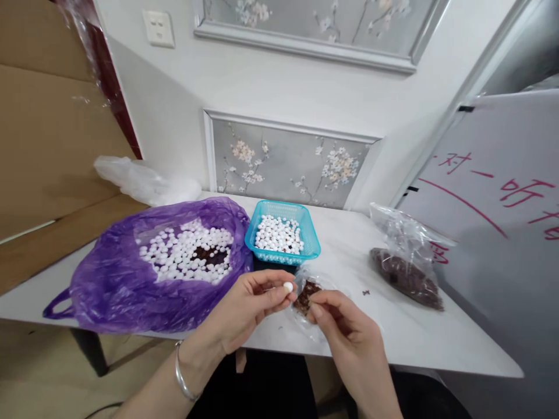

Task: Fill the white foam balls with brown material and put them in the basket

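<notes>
White table carrying purple bag of white beads, blue basket of beads behind hands, clear bag of brown bits lying right; left hand pinching white bead at fingertips; right hand fingers pressing together in small clear pouch just beside bead

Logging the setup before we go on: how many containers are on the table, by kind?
Purple bag of white beads: 1
Blue basket of white beads: 1
Clear bags: 3, one crumpled at the back left, one with dark bits at the right, one small one by the hands
Total: 5
</notes>
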Action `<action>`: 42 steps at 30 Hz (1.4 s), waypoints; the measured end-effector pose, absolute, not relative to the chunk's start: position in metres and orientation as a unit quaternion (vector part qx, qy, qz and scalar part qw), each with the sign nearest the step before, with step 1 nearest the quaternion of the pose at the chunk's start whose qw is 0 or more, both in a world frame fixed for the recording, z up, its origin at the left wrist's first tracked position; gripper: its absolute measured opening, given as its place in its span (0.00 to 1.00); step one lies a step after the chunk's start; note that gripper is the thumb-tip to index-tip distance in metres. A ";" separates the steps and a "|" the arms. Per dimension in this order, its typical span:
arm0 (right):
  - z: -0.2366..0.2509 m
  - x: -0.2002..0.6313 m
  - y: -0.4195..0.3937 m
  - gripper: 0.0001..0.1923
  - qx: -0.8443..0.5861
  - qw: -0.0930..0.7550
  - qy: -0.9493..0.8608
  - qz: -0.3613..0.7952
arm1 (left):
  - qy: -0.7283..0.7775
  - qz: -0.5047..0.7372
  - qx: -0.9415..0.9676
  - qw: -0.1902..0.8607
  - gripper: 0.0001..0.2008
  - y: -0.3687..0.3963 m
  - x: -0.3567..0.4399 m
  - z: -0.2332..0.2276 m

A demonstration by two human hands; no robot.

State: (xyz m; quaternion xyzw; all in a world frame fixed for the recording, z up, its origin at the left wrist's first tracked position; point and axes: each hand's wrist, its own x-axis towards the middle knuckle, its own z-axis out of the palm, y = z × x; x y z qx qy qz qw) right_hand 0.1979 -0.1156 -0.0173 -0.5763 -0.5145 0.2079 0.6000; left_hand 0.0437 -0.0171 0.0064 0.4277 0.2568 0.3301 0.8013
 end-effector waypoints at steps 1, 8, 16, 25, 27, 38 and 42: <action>-0.016 0.198 -0.117 0.05 -0.573 0.599 -0.522 0.203 | 0.251 0.324 0.405 0.817 0.14 -0.019 0.046 0.006; -0.016 0.193 -0.114 0.04 -0.536 0.637 -0.516 0.203 | 0.245 0.302 0.354 0.851 0.14 -0.024 0.051 0.003; -0.013 0.184 -0.113 0.06 -0.497 0.678 -0.490 0.232 | 0.228 0.299 0.349 0.859 0.12 -0.026 0.050 -0.004; -0.019 0.181 -0.114 0.05 -0.476 0.678 -0.470 0.303 | 0.202 0.312 0.397 0.839 0.10 -0.028 0.048 -0.005; -0.019 0.178 -0.114 0.03 -0.477 0.683 -0.457 0.311 | 0.197 0.319 0.411 0.831 0.09 -0.029 0.048 -0.004; -0.016 0.172 -0.113 0.03 -0.479 0.693 -0.461 0.279 | 0.196 0.372 0.498 0.759 0.05 -0.029 0.045 -0.002; -0.014 0.170 -0.114 0.03 -0.475 0.696 -0.467 0.270 | 0.190 0.395 0.543 0.716 0.02 -0.028 0.042 -0.001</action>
